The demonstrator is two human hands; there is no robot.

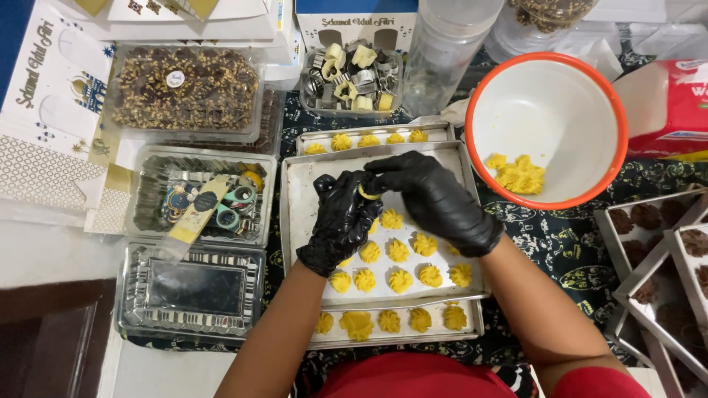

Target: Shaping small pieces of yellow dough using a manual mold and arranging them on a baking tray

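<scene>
Shaping a small yellow dough piece [368, 193] between both black-gloved hands, above the upper part of the top baking tray [302, 199], which serves as landmark for all entries below.

Left hand [341, 221]: fingers curled and closed around the dough piece from the tray's left side. Right hand [435, 199]: fingertips pinched together on the same piece from above.

On the tray: rows of yellow rosette cookies [400, 250] fill its near half; the far half lies bare. Judgement: a gentle, even pinch would likely keep the ridges crisp, and setting the piece down just beyond the farthest row would keep spacing regular.

Under the tray: two more trays, one showing cookies past its far edge [369, 138], one past its near edge [389, 321].

Right of the tray: orange-rimmed white bowl [612, 110] with a lump of yellow dough [518, 175], close to the tray's far right corner; little slack for the right elbow.

Left of the tray: clear plastic boxes [140, 221], touching or nearly touching its edge.

Beyond the tray: tub of metal cutters [352, 81].
</scene>
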